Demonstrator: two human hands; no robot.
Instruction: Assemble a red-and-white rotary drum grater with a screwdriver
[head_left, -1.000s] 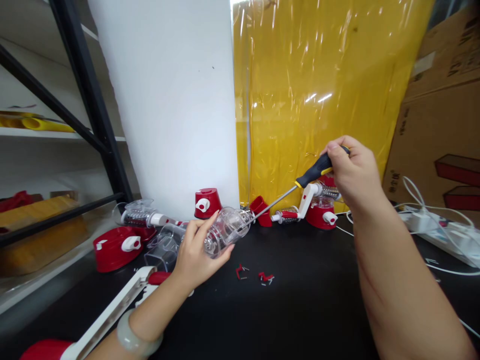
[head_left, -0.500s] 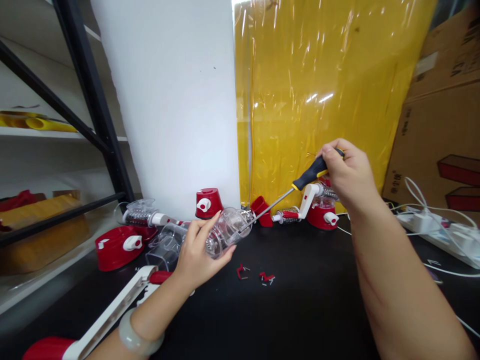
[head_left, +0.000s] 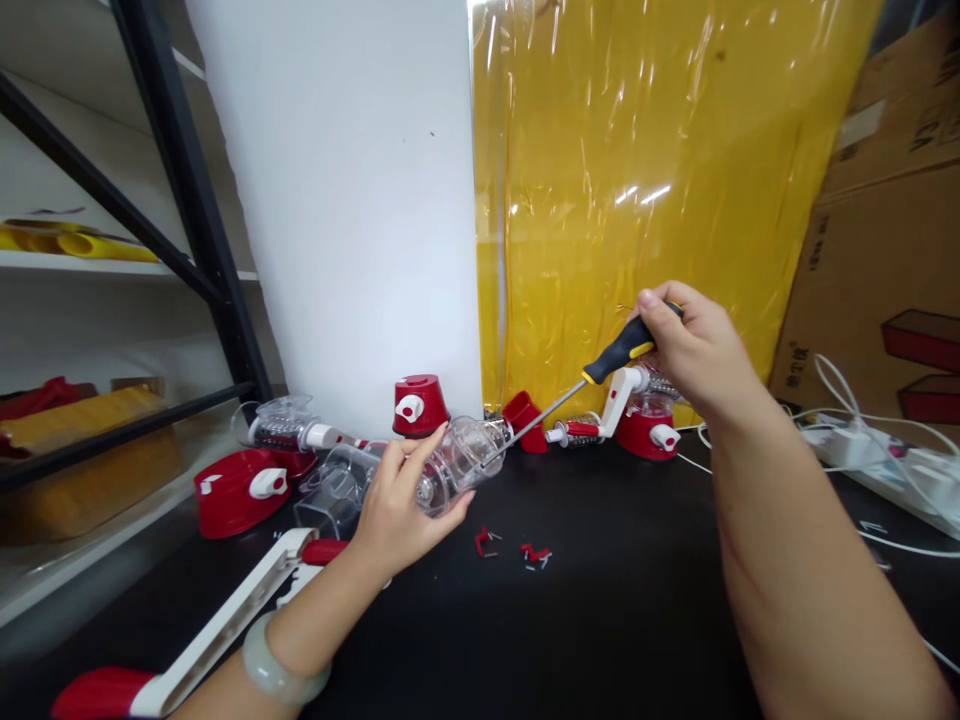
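Note:
A clear plastic part (head_left: pixel 466 455) is gripped in my left hand (head_left: pixel 401 505), tilted above the black table, with the thumb below it and the fingers along its upper side. My right hand (head_left: pixel 694 345) is closed around the black and yellow handle of a screwdriver (head_left: pixel 621 350). The long metal shaft slants down to the left, and its tip reaches the clear part's right end. Exactly where the tip sits is too small to tell. Below the clear part, small red pieces (head_left: pixel 535 552) and several screws or pins lie on the table.
Red bases (head_left: pixel 241 492) and a white crank arm (head_left: pixel 225 622) lie at left. Farther back stand a red cup-like base (head_left: pixel 420 404) and a red grater body (head_left: pixel 646 432). A white power strip (head_left: pixel 892 470) with cables lies at right, before a cardboard box (head_left: pixel 877 250).
The view has shifted slightly. My right hand and the screwdriver handle sit a little lower. Both hands keep their holds.

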